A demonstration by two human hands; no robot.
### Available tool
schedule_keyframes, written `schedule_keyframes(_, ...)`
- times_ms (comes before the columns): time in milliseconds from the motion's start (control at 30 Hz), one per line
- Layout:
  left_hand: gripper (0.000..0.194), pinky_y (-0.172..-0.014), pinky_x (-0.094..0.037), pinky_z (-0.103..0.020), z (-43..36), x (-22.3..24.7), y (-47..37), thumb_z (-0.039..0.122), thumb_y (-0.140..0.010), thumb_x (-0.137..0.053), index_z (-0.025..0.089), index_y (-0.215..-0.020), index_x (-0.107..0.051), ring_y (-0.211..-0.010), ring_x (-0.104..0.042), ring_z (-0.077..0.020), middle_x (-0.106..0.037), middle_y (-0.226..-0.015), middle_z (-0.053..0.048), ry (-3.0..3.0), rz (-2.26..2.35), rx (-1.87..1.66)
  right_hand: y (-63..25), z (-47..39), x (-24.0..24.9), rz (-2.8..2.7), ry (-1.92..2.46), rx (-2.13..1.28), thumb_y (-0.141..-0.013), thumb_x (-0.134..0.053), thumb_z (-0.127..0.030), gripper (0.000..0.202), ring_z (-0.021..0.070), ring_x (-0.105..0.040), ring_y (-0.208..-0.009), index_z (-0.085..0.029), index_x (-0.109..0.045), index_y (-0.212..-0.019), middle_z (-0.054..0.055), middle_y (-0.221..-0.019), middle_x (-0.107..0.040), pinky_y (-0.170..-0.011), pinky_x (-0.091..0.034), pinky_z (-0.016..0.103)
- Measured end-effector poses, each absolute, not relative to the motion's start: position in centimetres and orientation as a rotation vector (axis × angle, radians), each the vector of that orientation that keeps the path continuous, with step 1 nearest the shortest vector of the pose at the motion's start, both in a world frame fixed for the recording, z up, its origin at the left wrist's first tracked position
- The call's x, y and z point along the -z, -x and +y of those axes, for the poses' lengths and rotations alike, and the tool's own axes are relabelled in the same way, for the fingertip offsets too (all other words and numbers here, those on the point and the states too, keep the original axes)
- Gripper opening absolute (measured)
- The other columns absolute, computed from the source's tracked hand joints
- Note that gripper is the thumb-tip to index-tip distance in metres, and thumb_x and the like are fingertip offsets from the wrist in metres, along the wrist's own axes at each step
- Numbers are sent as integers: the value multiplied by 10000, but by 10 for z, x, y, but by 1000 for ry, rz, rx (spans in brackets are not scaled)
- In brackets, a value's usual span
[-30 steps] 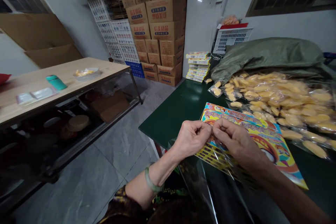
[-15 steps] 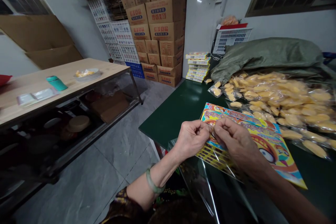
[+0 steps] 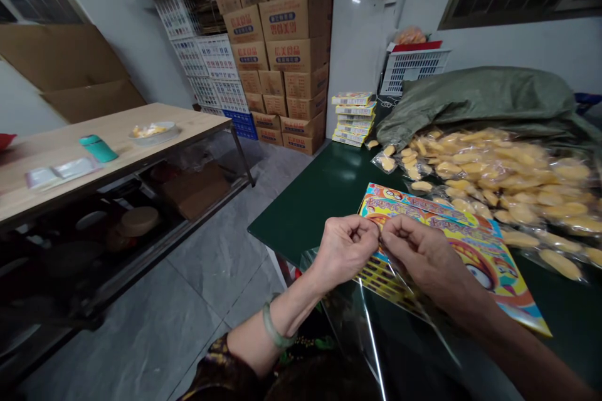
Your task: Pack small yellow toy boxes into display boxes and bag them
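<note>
Close together over the green table, my left hand (image 3: pixel 347 249) and my right hand (image 3: pixel 418 250) both pinch the top edge of a clear plastic bag (image 3: pixel 369 326). The bag hangs below them, toward my lap. Fingertips hide the exact spot they grip. Beneath and beyond my hands lies a colourful printed box (image 3: pixel 505 288), blue, yellow and red, lying flat. Many wrapped yellow pieces (image 3: pixel 498 163) are heaped to the right of the box. A stack of small printed boxes (image 3: pixel 353 119) stands at the table's far corner.
The green table (image 3: pixel 301 200) has a green cloth sack (image 3: pixel 484 97) at its back. Behind stand a white basket (image 3: pixel 414 69) and stacked cartons (image 3: pixel 286 53). At the left, a wooden table (image 3: pixel 197 120) bears a teal bottle (image 3: pixel 100 148) and a bowl (image 3: pixel 162 135).
The pinching fingertips have shifted very slightly, and the clear bag's lower part hangs a little differently. The view has moved a few pixels.
</note>
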State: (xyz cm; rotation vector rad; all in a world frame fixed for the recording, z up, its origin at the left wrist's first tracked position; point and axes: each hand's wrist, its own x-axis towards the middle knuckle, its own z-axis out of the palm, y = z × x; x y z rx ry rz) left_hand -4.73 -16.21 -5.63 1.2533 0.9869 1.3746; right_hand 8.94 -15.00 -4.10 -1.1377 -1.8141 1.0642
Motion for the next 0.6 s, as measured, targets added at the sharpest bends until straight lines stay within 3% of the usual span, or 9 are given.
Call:
schedule_keyframes(133, 263, -436, -250, -175, -165, 56, 47, 348, -725, -593, 102, -637, -566, -456, -314, -39, -430, -508, 33, -1243, 1004, -1379, -91, -150, 34, -1825, 1202, -1200, -749, -535, -420, 266, 71, -309, -414, -202, -451, -620, -55, -482, -381, -375, -235, 208)
schedule_keyframes(333, 180, -432, -241, -173, -165, 59, 48, 253, -722, -527, 101, -630, -553, -469, -315, -40, -439, -526, 25, -1344, 1011, -1385, -88, -143, 16, -1896, 1209, -1176, -727, -532, -483, 305, 81, -369, -392, -204, -479, -616, -38, -464, -433, -354, -280, 214)
schedule_keyframes(600, 148, -443, -246, -175, -163, 64, 48, 223, -709, -509, 107, -625, -545, -483, -332, -46, -456, -550, 15, -1387, 1014, -1373, -94, -129, 19, -1835, 1256, -1346, -688, -566, -441, 279, 68, -408, -364, -185, -481, -620, -32, -439, -480, -351, -315, 184)
